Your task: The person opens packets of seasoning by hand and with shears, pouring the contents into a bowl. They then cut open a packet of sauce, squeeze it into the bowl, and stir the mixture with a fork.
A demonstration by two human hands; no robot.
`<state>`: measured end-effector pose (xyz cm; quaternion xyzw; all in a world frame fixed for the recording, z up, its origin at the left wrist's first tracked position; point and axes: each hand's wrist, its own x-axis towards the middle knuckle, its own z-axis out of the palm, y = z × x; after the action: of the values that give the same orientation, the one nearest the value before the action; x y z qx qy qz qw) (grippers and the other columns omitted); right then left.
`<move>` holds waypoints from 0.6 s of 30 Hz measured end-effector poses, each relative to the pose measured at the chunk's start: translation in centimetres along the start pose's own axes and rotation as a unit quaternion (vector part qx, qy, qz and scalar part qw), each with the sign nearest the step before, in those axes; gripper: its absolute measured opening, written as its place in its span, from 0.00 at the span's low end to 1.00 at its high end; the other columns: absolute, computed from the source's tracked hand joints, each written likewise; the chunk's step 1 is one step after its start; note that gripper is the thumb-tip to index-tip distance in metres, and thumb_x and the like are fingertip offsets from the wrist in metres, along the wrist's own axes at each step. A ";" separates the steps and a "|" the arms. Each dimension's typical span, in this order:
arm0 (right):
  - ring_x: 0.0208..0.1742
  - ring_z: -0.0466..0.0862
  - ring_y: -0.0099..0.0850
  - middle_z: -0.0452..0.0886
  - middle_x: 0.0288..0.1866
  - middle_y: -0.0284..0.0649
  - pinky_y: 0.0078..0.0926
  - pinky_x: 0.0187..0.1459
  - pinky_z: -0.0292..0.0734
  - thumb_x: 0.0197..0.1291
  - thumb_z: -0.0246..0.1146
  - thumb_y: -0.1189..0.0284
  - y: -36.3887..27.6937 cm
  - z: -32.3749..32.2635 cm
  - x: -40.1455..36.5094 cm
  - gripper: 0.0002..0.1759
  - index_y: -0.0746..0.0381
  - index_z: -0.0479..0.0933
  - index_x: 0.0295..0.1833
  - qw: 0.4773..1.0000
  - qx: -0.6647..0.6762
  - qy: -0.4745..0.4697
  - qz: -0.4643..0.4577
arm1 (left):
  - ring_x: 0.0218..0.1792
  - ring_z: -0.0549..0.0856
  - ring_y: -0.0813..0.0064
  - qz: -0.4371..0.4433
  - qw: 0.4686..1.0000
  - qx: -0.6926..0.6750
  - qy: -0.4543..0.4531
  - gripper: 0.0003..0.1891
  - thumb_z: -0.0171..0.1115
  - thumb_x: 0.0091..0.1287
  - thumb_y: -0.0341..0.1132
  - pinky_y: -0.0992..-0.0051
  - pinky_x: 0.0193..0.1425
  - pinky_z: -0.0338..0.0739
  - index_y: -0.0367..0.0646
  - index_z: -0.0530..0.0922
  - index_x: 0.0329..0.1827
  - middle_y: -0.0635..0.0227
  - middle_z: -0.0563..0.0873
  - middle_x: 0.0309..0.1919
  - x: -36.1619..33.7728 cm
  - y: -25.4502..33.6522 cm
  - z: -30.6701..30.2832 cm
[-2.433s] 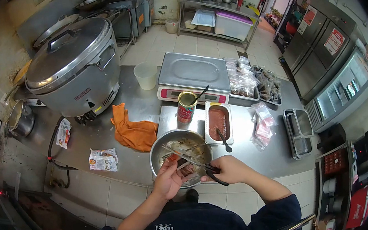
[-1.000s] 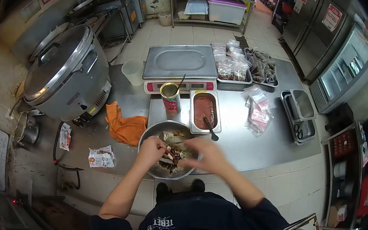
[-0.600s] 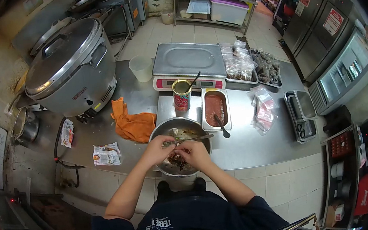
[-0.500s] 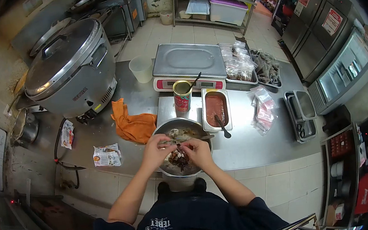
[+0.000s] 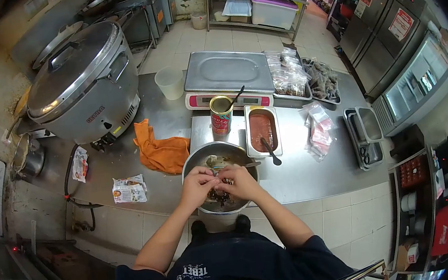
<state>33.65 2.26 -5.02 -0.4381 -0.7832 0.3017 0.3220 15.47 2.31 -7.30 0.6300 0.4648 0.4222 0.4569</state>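
Note:
Over a round metal bowl [image 5: 187, 169] at the counter's front edge, my left hand [image 5: 198, 187] and my right hand [image 5: 236, 183] meet, fingers pinched together. Whatever lies between the fingertips is too small to name. Dark, wet-looking food [image 5: 220, 197] shows in the bowl below them, with pale bits beside it. A utensil handle [image 5: 253, 164] sticks out over the bowl's right rim. Just behind the bowl stands an open red can [image 5: 222, 122] with a dark handle in it. To its right is a metal pan of red sauce [image 5: 261, 128] holding a black spoon [image 5: 270, 151].
An orange cloth [image 5: 162, 153] and a torn packet [image 5: 129, 190] lie left of the bowl. Further back are a large cooker [image 5: 83, 89], a plastic cup [image 5: 170, 84] and a scale [image 5: 227, 73]. Plastic bags [image 5: 320, 132] and metal trays [image 5: 369, 126] are at right.
My hands have come closer together, with the fingertips now meeting over the bowl. The whole view has shifted slightly.

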 end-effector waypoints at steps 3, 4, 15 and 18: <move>0.38 0.80 0.40 0.82 0.32 0.43 0.33 0.40 0.74 0.46 0.69 0.67 0.4 0.3 0.3 0.10 0.61 0.82 0.33 0.997 -0.073 -0.016 -0.012 | 0.37 0.80 0.72 0.003 1.000 -0.004 0.027 0.05 0.70 0.51 0.26 0.76 0.41 0.76 0.37 0.84 0.31 0.66 0.79 0.34 0.3 1.1 0.3; 0.38 0.80 0.40 0.82 0.32 0.43 0.33 0.40 0.74 0.46 0.69 0.67 0.5 0.3 0.4 0.10 0.61 0.82 0.33 0.997 -0.074 -0.016 -0.013 | 0.36 0.80 0.72 0.063 0.997 0.038 0.038 0.05 0.70 0.50 0.25 0.76 0.40 0.76 0.37 0.84 0.30 0.66 0.79 0.34 0.4 1.4 0.3; 0.33 0.79 0.45 0.80 0.27 0.47 0.37 0.38 0.74 0.50 0.64 0.73 0.7 -0.5 1.3 0.05 0.65 0.81 0.31 0.998 -0.013 -0.049 -0.039 | 0.37 0.79 0.72 0.154 0.985 0.050 0.065 0.05 0.68 0.49 0.22 0.77 0.41 0.74 0.36 0.84 0.30 0.65 0.78 0.33 0.5 2.3 0.6; 0.34 0.79 0.45 0.80 0.28 0.47 0.37 0.39 0.74 0.51 0.63 0.73 0.7 -0.5 1.3 0.06 0.65 0.80 0.32 0.998 -0.022 -0.048 -0.026 | 0.37 0.79 0.72 0.170 0.982 0.052 0.067 0.05 0.68 0.49 0.21 0.78 0.42 0.74 0.35 0.84 0.30 0.65 0.78 0.33 0.4 2.5 0.6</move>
<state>33.84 3.83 -4.88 -0.4098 -0.8152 0.2970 0.2816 16.62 2.26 -5.00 0.6928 0.4019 0.5102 0.3135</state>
